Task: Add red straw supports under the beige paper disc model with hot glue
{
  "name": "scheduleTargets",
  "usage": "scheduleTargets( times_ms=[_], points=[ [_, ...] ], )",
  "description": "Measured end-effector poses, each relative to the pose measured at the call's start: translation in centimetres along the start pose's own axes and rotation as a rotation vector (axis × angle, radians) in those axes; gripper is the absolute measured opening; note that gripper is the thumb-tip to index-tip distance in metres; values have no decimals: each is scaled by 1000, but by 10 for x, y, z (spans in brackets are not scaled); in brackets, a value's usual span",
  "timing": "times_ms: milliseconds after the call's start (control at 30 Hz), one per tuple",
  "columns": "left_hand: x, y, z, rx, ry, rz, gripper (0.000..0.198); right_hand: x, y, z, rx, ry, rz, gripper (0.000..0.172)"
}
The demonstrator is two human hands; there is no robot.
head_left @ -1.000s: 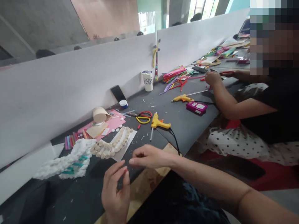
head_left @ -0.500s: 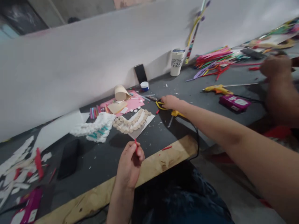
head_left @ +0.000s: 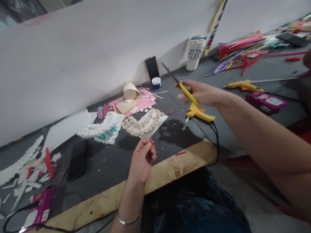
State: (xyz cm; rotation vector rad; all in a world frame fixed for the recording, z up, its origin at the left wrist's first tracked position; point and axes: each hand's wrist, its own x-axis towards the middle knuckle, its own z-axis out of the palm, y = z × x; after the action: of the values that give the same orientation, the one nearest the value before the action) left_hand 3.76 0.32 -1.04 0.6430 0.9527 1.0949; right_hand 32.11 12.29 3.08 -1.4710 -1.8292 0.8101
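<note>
My left hand (head_left: 145, 157) is closed in a pinch on a small red strip (head_left: 151, 140) near the table's front edge. Raised above the table, my right hand (head_left: 198, 92) grips scissors with yellow handles (head_left: 189, 94), their dark blades slanting up and to the left. Below that hand lies a yellow glue gun (head_left: 198, 113) with a clear glue string at its nozzle. Just beyond my left hand, a white card piece (head_left: 155, 127) carries rows of beige rolled discs (head_left: 136, 128). A white fluffy piece with teal marks (head_left: 107, 127) sits left of it.
A black phone (head_left: 77, 160), white and red scraps (head_left: 26, 174) and a purple box (head_left: 40, 207) lie left. Behind are pink paper (head_left: 145, 102), a blue-white jar (head_left: 156, 83) and a tumbler (head_left: 195, 53). Right are pipe cleaners (head_left: 240, 47) and another glue gun (head_left: 245, 85), near a person's hand.
My right hand has lifted the scissors off the table. My left hand keeps the red strip, now tilted and showing less. The view has shifted slightly.
</note>
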Motion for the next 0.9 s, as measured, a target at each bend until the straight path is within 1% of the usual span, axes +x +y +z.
scheduleTargets(
  times_ms=[33, 67, 100, 133, 200, 267, 400, 500, 633, 900],
  points=[
    [4, 1, 1, 26, 1, 26, 25, -19, -10, 4, 4, -96, -41, 55],
    [7, 1, 2, 52, 2, 57, 23, -38, -18, 10, -36, -118, -70, 59],
    [10, 2, 3, 75, 3, 90, 22, -56, -26, 17, -90, -194, -83, 63],
    [13, 3, 4, 96, 4, 121, 21, -73, -32, 24, -107, -238, -104, 67],
    [16, 5, 5, 131, 4, 162, 19, -98, -38, 39, -122, -294, -91, 67],
    [18, 7, 6, 155, 0, 188, 20, -113, -38, 52, -129, -315, -85, 64],
    [19, 7, 10, 169, -6, 199, 23, -120, -33, 63, -146, -307, -57, 61],
    [18, 6, 13, 177, 10, 163, 25, -120, -33, 64, -166, -294, -49, 60],
    [16, 5, 17, 195, 23, 124, 28, -120, -34, 63, -174, -308, -30, 58],
    [14, 4, 20, 223, -15, 95, 29, -120, -34, 64, -134, -317, 27, 58]
  ],
)
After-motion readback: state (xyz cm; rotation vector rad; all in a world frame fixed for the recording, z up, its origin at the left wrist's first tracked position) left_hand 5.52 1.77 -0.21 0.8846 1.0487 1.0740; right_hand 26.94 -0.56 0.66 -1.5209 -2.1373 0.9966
